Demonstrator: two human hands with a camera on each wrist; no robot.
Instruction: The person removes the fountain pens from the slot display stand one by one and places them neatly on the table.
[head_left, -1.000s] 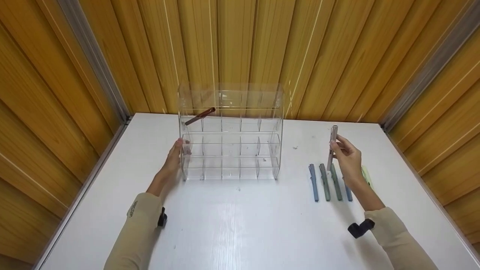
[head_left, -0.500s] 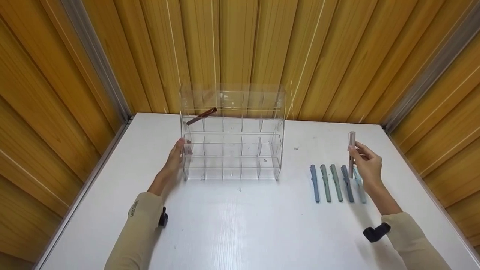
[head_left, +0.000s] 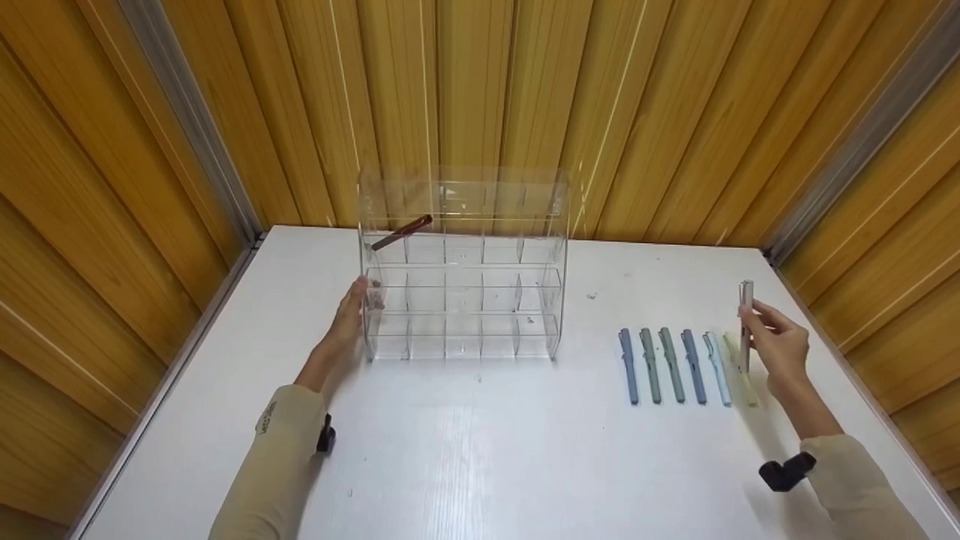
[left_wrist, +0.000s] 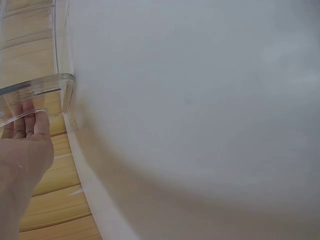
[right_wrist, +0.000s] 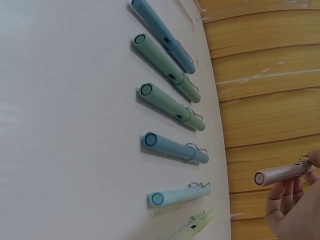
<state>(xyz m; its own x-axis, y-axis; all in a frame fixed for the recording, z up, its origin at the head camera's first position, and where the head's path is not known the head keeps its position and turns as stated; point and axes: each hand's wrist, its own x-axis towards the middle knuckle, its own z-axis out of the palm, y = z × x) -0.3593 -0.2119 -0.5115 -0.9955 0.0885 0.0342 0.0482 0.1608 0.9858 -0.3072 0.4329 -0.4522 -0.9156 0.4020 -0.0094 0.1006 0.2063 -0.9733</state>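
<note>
While your left hand (head_left: 346,319) rests flat-fingered against the clear organizer (head_left: 461,270), your right hand (head_left: 780,349) pinches a beige pen (head_left: 745,324) upright above the pen row (head_left: 686,365).

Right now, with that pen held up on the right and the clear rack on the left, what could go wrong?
The right hand pinches the beige pen upright, close to the table's right edge; a slip might send it rolling off. Lowered carelessly, it could knock the yellow pen beneath. The clear rack is steadied only by the left hand, so a hard push might tip it.
</note>
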